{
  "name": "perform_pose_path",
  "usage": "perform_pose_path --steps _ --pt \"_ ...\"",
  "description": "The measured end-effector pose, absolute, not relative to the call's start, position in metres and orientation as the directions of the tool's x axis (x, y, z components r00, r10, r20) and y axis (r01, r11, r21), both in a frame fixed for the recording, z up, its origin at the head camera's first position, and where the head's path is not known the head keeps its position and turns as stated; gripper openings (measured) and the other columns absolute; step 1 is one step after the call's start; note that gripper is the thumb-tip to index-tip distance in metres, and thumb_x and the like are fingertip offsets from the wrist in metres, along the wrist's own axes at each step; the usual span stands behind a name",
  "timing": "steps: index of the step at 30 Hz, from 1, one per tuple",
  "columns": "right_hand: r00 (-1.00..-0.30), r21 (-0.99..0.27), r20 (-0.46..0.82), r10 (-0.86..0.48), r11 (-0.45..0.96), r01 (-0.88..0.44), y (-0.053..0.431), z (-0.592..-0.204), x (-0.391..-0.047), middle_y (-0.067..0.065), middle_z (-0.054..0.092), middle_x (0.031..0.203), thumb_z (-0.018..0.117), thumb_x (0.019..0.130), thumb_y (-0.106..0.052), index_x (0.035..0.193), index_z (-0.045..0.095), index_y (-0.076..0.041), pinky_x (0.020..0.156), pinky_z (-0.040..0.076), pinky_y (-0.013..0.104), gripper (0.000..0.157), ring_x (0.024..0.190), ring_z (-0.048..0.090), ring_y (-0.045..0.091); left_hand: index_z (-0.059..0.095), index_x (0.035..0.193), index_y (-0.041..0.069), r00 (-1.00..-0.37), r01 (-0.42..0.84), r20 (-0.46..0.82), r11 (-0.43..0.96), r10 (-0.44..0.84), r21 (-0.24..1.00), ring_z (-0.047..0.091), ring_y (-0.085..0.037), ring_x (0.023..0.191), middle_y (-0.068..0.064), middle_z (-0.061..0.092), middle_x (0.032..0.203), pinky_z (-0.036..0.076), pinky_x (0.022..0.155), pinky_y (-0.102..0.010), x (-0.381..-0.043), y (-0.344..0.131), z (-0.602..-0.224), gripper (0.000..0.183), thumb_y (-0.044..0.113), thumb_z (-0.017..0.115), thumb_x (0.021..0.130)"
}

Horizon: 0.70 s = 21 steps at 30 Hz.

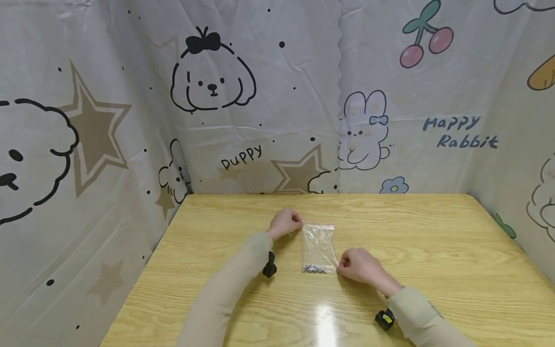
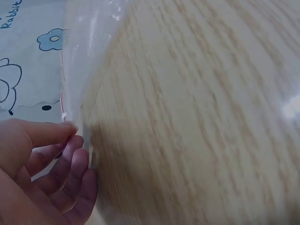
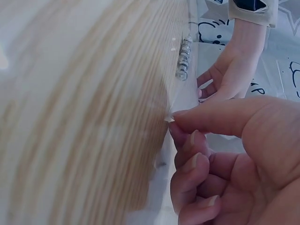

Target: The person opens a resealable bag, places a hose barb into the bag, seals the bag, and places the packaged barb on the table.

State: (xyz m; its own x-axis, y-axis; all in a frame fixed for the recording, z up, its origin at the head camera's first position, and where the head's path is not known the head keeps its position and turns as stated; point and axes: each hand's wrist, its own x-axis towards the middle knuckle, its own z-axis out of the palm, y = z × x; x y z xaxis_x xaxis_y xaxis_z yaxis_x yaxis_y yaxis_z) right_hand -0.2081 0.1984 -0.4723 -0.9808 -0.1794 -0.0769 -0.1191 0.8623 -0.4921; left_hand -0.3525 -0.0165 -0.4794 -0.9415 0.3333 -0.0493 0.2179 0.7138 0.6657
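A clear zip-lock bag (image 1: 318,246) with a red line along its top edge lies on the wooden table. Small silvery metal pieces (image 1: 314,269) are gathered at its bottom; they also show in the right wrist view as a row of shiny bits (image 3: 183,58). With thumb and forefinger, my left hand (image 1: 285,223) pinches the bag's upper left corner, seen close in the left wrist view, where the bag film (image 2: 89,51) stretches away from the fingertips. At the lower right corner, my right hand (image 1: 360,266) pinches the bag's edge between thumb and forefinger.
The wooden table (image 1: 433,231) stretches around the bag, with a bright glare near its front. Behind it hangs a printed curtain (image 1: 277,96). Black wrist cameras sit below the left sleeve (image 1: 236,274) and the right sleeve (image 1: 414,308).
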Motion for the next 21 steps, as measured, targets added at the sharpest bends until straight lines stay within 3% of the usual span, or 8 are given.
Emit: perform_pose_path --steps 8,16,21 --pt "-0.98 -0.488 -0.074 -0.185 0.864 -0.126 0.203 -0.473 -0.2069 -0.003 0.056 0.064 0.077 0.082 -0.021 0.069 0.06 -0.013 0.054 0.037 0.024 0.022 0.06 0.048 0.012 0.072 0.083 0.01 -0.951 0.207 -0.052 0.758 0.303 0.619 0.049 -0.009 0.052 0.002 0.061 0.066 0.039 0.051 -0.021 -0.3515 -0.0152 -0.4827 0.01 0.016 0.07 0.09" --pt "-0.979 -0.505 -0.076 -0.19 0.854 -0.127 0.2027 -0.476 -0.2085 -0.004 0.055 0.064 0.077 0.082 -0.02 0.068 0.06 -0.014 0.055 0.036 0.023 0.023 0.06 0.047 0.011 0.071 0.079 0.011 -0.964 0.201 -0.026 0.788 0.265 0.582 0.05 -0.01 0.058 -0.001 0.067 0.075 0.037 0.053 -0.023 -0.3509 -0.0151 -0.4851 0.012 0.018 0.073 0.088" --pt "-0.979 -0.513 -0.069 -0.194 0.848 -0.132 0.2052 -0.4749 -0.2091 -0.004 0.056 0.064 0.075 0.085 -0.021 0.07 0.061 -0.014 0.053 0.035 0.022 0.022 0.059 0.047 0.01 0.072 0.085 0.011 -0.968 0.197 -0.011 0.784 0.252 0.589 0.053 -0.011 0.06 -0.003 0.071 0.084 0.04 0.056 -0.024 -0.3487 -0.0162 -0.4855 0.012 0.022 0.074 0.089"
